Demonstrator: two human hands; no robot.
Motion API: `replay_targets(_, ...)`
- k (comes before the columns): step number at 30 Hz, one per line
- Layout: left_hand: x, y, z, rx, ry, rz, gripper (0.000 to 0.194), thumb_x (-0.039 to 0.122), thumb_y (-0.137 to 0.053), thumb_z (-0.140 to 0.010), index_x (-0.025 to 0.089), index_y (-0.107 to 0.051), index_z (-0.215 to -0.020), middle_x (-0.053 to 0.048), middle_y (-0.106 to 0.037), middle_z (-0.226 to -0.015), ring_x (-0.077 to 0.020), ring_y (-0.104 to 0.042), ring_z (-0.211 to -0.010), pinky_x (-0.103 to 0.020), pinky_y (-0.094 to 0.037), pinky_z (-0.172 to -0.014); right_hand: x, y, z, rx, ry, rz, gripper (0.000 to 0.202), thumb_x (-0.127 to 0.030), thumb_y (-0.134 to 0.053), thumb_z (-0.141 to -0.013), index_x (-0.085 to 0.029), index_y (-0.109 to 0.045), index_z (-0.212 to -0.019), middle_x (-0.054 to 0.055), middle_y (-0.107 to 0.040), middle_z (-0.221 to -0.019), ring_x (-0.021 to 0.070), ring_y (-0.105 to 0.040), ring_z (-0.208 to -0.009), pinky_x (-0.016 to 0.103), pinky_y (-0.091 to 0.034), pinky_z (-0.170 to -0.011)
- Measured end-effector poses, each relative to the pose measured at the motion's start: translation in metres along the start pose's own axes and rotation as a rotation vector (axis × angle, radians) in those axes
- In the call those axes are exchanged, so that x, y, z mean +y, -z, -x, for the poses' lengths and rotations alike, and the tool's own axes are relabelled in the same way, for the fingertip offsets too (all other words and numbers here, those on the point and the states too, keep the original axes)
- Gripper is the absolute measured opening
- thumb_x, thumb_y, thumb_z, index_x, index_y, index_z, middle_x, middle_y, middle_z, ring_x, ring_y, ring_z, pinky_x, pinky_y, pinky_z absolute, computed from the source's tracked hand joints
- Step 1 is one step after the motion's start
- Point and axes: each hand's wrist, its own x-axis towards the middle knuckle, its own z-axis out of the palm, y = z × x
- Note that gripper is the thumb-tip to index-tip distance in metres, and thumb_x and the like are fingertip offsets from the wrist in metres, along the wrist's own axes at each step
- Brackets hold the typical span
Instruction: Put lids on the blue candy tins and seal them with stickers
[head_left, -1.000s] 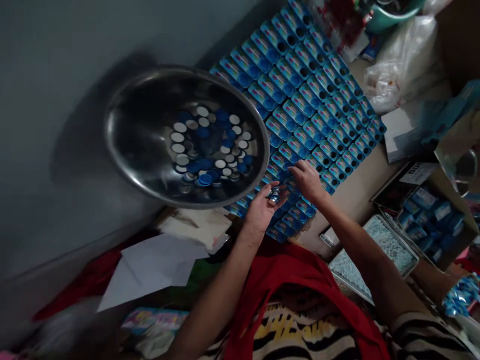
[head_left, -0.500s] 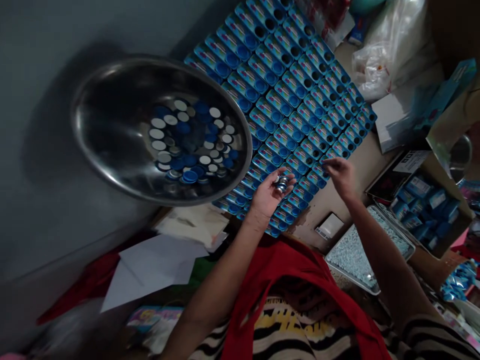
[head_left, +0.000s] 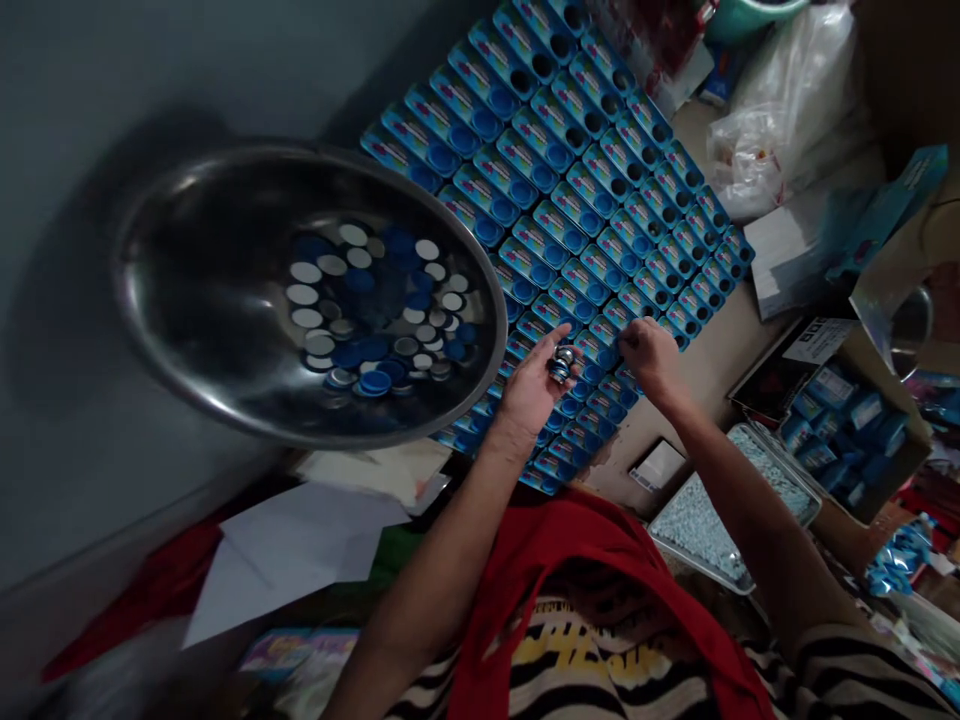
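My left hand [head_left: 534,392] is turned palm up over the lower part of the rows. In it lies a small pile of round metal discs [head_left: 560,366] with shiny rims. My right hand [head_left: 651,358] is closed, fingertips pointing down at the rows; what it pinches, if anything, is hidden. Beneath both hands stand many small blue packs [head_left: 555,225] in close diagonal rows. Some packs have a blue disc at one end, others a dark round hole. To the left, a large steel bowl [head_left: 195,330] contains many blue and white-silver discs [head_left: 375,375].
A grey wall [head_left: 67,480] runs along the left. At right are a tray of pale blue pieces [head_left: 701,520], a small white-topped box [head_left: 658,465] and a carton of blue packs [head_left: 832,420]. Clear plastic bags [head_left: 787,110] lie at upper right. White paper [head_left: 292,550] lies at lower left.
My right hand has moved left, over the packs; the small dark blue piece at its fingertips no longer shows. My left hand stays cupped around its discs. The view has shifted slightly.
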Motion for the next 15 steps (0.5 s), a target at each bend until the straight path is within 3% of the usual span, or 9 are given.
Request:
replay_targets(5, -0.008, -0.007, -0.011, -0.006, -0.003, -0.034, 0.044, 0.060, -0.072, -0.096, 0.016, -0.073, -0.097, -0.005, -0.074, -0.084, -0.0105, -0.066, -0.066, -0.018, -0.047, -0.052, -0.009, 0.009, -0.019, -0.072, -0.051, 0.094, 0.023, -0.026, -0.070, -0.090, -0.025, -0.068, -0.114, 0.005, -0.078, -0.109, 0.0261, -0.069, -0.099, 0.033, -0.033, -0.071)
replay_targets(10, -0.007, -0.015, -0.014, -0.018, 0.016, -0.091, 0.055, 0.069, -0.082, -0.083, 0.015, -0.074, -0.092, -0.003, -0.070, -0.074, -0.0095, -0.062, -0.061, -0.018, -0.043, -0.049, -0.010, 0.020, -0.029, -0.128, -0.036, 0.099, 0.030, -0.024, -0.077, -0.083, -0.027, -0.069, -0.112, 0.005, -0.079, -0.104, 0.0263, -0.068, -0.095, 0.032, -0.035, -0.074)
replay_targets(13, -0.005, -0.016, -0.013, -0.023, 0.070, -0.121, 0.055, 0.061, -0.096, -0.070, 0.014, -0.073, -0.089, -0.002, -0.068, -0.074, -0.0076, -0.058, -0.059, -0.016, -0.035, -0.046, -0.012, 0.025, -0.014, -0.037, 0.066, -0.099, 0.016, -0.023, -0.074, -0.086, -0.024, -0.072, -0.102, 0.005, -0.077, -0.106, 0.0224, -0.067, -0.094, 0.031, -0.041, -0.078)
replay_targets(15, -0.008, -0.016, -0.012, -0.025, 0.062, -0.163, 0.054, 0.054, -0.101, -0.063, 0.015, -0.074, -0.087, 0.000, -0.066, -0.072, -0.0074, -0.056, -0.059, -0.016, -0.031, -0.046, -0.012, 0.025, 0.001, 0.015, 0.106, -0.383, 0.013, -0.034, -0.068, -0.093, -0.023, -0.073, -0.097, 0.005, -0.075, -0.095, 0.0193, -0.066, -0.085, 0.030, -0.044, -0.075)
